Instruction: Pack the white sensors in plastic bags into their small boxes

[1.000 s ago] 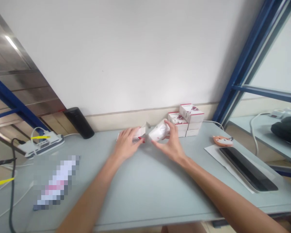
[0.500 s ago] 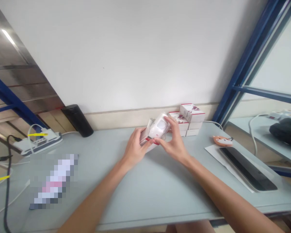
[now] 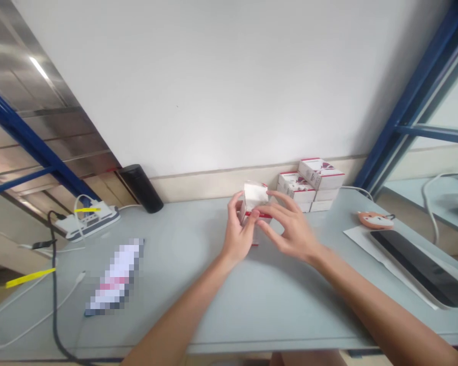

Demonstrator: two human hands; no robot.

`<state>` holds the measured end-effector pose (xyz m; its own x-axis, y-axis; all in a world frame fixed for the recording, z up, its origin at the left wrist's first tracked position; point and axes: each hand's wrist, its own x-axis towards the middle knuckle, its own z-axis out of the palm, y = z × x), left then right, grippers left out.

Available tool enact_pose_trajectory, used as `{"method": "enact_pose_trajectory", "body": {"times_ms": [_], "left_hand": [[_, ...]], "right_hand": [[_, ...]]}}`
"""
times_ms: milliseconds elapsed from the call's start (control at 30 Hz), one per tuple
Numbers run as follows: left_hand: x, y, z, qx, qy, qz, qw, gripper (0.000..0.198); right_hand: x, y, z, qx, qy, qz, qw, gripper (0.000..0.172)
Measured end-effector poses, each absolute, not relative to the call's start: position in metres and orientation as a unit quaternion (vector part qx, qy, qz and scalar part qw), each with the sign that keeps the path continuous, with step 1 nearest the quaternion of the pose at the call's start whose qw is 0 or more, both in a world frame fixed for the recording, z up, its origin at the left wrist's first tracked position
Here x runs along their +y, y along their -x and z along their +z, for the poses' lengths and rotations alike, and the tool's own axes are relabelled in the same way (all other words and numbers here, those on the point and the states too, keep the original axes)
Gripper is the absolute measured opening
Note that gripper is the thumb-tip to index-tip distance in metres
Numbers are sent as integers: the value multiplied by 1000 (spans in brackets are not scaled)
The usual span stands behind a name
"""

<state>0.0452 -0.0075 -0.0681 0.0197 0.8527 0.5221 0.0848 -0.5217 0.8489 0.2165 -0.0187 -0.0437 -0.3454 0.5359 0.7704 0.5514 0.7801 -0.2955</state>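
A small white cardboard box [image 3: 257, 194] with red trim stands over the middle of the desk, its pale top flap raised. My left hand [image 3: 238, 231] is closed around the box's left side, the thumb across its near face. At the box's right side is my right hand [image 3: 290, 226], fingers spread. Its index fingertip meets the flap's edge, and another finger reaches across the front near my left thumb. The white device seen earlier does not show; the flap and fingers cover the box's inside.
Stacked white-and-red boxes [image 3: 316, 183] stand against the wall. On the right lie an orange animal-shaped item [image 3: 376, 220] and a dark flat device [image 3: 420, 267] on paper. A black cylinder [image 3: 141, 188], power strip [image 3: 93, 221], cables and a blurred-out item [image 3: 114, 277] occupy the left.
The white device, held at the box by my right hand before, is out of sight now. The box is more upright, and my right hand's fingers have spread. The view has shifted slightly.
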Motion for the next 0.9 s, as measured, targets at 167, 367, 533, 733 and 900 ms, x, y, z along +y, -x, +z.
{"method": "enact_pose_trajectory", "body": {"times_ms": [167,367,533,733,900], "left_hand": [[-11,-54,-74,373,-646,592,305,38],[-5,-50,-84,372,-654,601,270,32],[-2,-44,-76,331,-724,569,209,26],[-6,-38,-65,315,-729,545,270,27],[-4,-35,-75,310,-722,549,285,40]], "right_hand": [[-19,-211,-50,-727,360,-5,584,54],[-15,-211,-54,-733,388,117,546,27],[-10,-216,-53,-704,356,217,575,18],[-14,-210,-59,-676,367,160,619,23],[-16,-209,-55,-657,346,195,640,25]]}}
